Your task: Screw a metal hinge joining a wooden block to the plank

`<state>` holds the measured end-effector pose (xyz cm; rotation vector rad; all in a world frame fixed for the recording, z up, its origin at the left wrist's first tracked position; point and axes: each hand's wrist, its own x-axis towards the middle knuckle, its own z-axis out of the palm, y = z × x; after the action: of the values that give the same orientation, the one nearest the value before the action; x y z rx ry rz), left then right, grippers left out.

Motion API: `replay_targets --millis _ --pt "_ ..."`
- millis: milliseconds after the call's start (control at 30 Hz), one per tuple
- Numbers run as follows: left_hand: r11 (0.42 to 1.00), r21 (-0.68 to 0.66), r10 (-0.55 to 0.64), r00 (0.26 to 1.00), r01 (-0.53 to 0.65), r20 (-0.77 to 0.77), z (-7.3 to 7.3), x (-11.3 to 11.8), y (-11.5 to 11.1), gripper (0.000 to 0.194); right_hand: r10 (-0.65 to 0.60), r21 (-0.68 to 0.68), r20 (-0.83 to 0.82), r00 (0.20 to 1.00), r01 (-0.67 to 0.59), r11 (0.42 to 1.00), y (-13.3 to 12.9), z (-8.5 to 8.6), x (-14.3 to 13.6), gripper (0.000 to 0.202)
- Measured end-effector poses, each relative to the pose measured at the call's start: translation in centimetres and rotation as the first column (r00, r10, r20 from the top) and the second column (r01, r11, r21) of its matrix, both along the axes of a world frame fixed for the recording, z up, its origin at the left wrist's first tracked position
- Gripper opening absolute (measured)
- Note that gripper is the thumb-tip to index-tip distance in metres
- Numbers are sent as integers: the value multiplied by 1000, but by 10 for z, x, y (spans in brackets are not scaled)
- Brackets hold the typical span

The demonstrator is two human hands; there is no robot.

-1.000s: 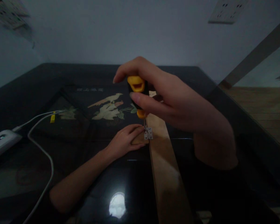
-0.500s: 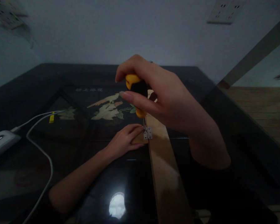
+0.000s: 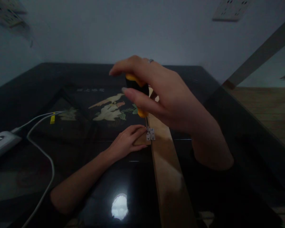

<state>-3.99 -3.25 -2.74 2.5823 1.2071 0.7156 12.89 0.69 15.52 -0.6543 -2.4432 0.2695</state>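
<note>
My right hand (image 3: 156, 87) is wrapped round the yellow and black handle of a screwdriver (image 3: 142, 113), held nearly upright. Its shaft reaches down to the upper left part of a small metal hinge (image 3: 152, 134). That hinge spans a long wooden board (image 3: 167, 158) and a short wooden piece (image 3: 141, 140) on its left. My left hand (image 3: 127, 139) presses on the short piece, fingers apart, with fingertips beside the hinge. The screw under the tip is too small to make out.
A glossy black table (image 3: 104, 180) with a bird-and-flower picture (image 3: 109, 110) lies beneath. At the left are a white power strip (image 3: 2, 144) and a white cable (image 3: 47, 155) with a yellow tag. Sockets (image 3: 230, 11) are on the wall behind.
The fingers of my right hand have shifted round the screwdriver handle, the index finger reaching further left, and the handle has turned. My left hand keeps its place.
</note>
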Motion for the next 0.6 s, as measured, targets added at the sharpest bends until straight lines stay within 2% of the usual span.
replay_targets --millis 67,133,233,333,400,600 --pt "1000 1 -5 1000 5 5 0 0 0 56 84 -29 -27 996 -85 996 -1 4 4 34" --pt "1000 -4 -8 1000 8 13 1 0 0 55 118 -25 -42 992 -119 993 -1 5 6 36" --pt "1000 -6 -7 1000 7 16 1 0 0 55 63 34 -46 997 -62 998 -1 2 2 26" --pt "1000 1 -3 1000 3 12 0 0 0 55 -36 111 -21 999 38 993 0 -3 -5 31" --pt "1000 3 -5 1000 5 13 -1 0 0 54 -52 117 -10 999 53 992 0 -4 -7 32" --pt "1000 -22 -4 1000 4 14 0 0 1 57 152 -8 -41 988 -152 988 -1 4 5 34"
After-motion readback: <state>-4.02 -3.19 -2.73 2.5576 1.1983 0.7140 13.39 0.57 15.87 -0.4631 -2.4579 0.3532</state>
